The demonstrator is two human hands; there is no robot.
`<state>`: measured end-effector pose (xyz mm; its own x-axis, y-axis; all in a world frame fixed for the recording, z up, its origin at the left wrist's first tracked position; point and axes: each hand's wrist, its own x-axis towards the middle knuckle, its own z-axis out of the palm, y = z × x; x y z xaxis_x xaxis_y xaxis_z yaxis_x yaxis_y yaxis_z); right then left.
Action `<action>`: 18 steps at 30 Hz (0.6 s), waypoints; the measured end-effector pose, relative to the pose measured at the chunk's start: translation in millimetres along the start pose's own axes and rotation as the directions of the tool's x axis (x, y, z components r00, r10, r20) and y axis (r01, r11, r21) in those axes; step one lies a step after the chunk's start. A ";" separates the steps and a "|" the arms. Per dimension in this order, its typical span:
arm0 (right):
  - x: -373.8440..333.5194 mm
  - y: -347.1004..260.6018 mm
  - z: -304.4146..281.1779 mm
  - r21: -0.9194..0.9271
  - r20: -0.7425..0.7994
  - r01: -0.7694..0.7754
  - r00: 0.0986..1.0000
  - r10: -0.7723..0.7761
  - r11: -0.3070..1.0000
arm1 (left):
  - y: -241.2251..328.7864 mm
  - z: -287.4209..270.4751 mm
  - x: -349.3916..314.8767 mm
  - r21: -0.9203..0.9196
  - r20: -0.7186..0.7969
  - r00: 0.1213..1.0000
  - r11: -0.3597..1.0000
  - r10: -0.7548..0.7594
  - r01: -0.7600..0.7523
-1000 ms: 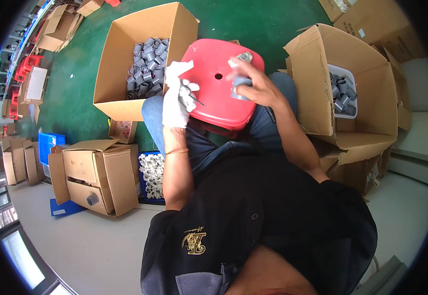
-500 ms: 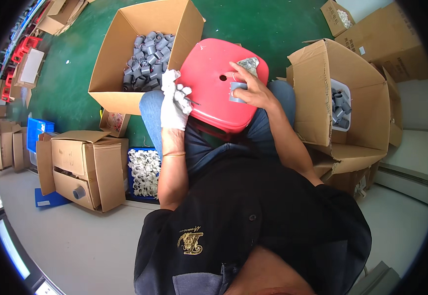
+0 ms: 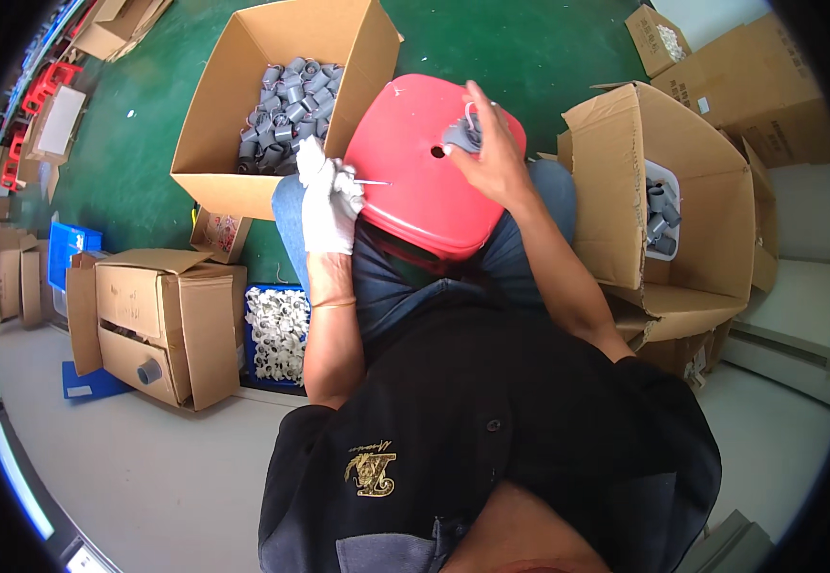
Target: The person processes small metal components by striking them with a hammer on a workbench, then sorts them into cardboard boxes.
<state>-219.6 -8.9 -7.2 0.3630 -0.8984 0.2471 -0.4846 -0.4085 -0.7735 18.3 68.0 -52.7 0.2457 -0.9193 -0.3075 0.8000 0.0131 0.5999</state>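
Observation:
My left hand (image 3: 331,202), in a white glove, is closed around a tool (image 3: 373,182) with a thin metal shaft. The shaft points right over the edge of a red plastic stool (image 3: 415,210); the tool's handle is hidden in the glove. In my bare right hand (image 3: 499,158) is a short grey plastic tube (image 3: 462,136), tilted just above the stool top, near the centre hole. A thin pale loop (image 3: 470,110) shows between the tube and my fingers.
Ahead on the left, a cardboard box (image 3: 216,105) holds many grey tubes (image 3: 291,100). A blue crate (image 3: 249,368) of small white parts lies by my left arm. At right, an open carton (image 3: 701,162) contains a white tub (image 3: 674,181) with more tubes.
My right hand has lifted and turned the grey tube, moving it slightly away from me. My left hand has turned, so the tool's shaft now points more level to the right.

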 end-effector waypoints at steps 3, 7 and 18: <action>12.1 2.5 10.9 -0.124 0.035 0.022 0.999 -0.018 0.992 | 2.0 6.0 0.2 0.135 -0.010 0.998 0.989 0.055 -0.053; 18.3 12.1 24.5 -0.279 0.237 -0.002 0.969 0.071 0.960 | 9.5 19.5 2.8 0.345 0.015 0.988 0.927 0.153 -0.148; -15.7 10.8 -12.6 -0.063 0.044 0.190 0.981 -0.188 0.980 | 8.3 57.9 29.9 0.606 0.437 0.832 0.571 0.342 -0.554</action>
<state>-240.6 -1.2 -12.1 0.4824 -0.7977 0.3619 -0.4560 -0.5814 -0.6738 0.6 17.8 -14.1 0.2389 -0.9320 0.2726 -0.0112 0.2781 0.9605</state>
